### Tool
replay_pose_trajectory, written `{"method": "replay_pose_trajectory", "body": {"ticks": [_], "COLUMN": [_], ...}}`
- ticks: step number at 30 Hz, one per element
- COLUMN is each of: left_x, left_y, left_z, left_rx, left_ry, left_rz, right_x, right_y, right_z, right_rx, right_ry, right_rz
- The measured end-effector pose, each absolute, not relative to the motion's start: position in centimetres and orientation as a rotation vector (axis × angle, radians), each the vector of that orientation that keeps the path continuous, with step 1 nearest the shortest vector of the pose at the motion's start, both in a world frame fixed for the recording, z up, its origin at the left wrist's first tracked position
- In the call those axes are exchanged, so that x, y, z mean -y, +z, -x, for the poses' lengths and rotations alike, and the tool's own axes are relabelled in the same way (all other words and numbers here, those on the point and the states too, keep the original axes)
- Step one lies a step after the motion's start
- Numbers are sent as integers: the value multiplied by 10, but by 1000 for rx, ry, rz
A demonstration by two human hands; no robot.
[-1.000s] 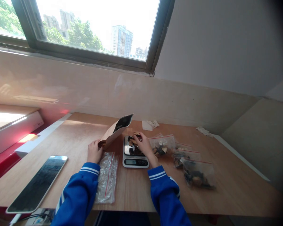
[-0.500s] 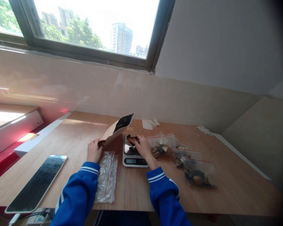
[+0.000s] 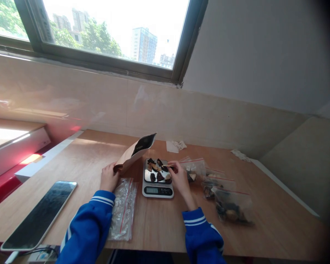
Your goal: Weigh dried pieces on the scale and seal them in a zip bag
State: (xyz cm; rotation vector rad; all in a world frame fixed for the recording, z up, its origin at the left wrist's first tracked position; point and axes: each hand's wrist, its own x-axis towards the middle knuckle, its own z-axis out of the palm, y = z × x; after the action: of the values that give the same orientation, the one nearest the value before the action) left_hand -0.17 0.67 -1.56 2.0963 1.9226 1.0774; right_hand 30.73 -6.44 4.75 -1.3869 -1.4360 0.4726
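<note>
My left hand (image 3: 109, 178) grips the bottom of a brown paper pouch (image 3: 134, 151), which tilts up to the right with its dark mouth open over the table. A small kitchen scale (image 3: 157, 180) stands beside it with several dark and tan dried pieces (image 3: 158, 171) on its platform. At the scale's right edge my right hand (image 3: 179, 177) pinches one dried piece between fingertips. Both sleeves are blue with white stripes.
Several clear zip bags with red seals holding dried pieces (image 3: 231, 205) lie right of the scale. Empty zip bags (image 3: 123, 209) lie between my arms. A tablet (image 3: 38, 214) rests at the table's left front. Crumpled paper (image 3: 176, 145) lies near the wall.
My right hand has drawn back from over the scale platform to its right edge, uncovering the dried pieces on it. The left hand and pouch stay put.
</note>
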Motion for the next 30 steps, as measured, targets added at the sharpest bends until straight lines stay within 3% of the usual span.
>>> {"method": "replay_pose_trajectory", "body": {"ticks": [17,30], "left_x": [-9,-10], "left_y": [-17,-15], "left_z": [1,1], "left_rx": [-1945,-1939], "left_ry": [1086,1062], "left_rz": [-2109,-2126], "right_x": [59,65], "right_y": [37,39], "right_z": [-318,-324], "right_rx": [1642,1628], "right_ry": [311,401], "right_rz": [1454,1387]}}
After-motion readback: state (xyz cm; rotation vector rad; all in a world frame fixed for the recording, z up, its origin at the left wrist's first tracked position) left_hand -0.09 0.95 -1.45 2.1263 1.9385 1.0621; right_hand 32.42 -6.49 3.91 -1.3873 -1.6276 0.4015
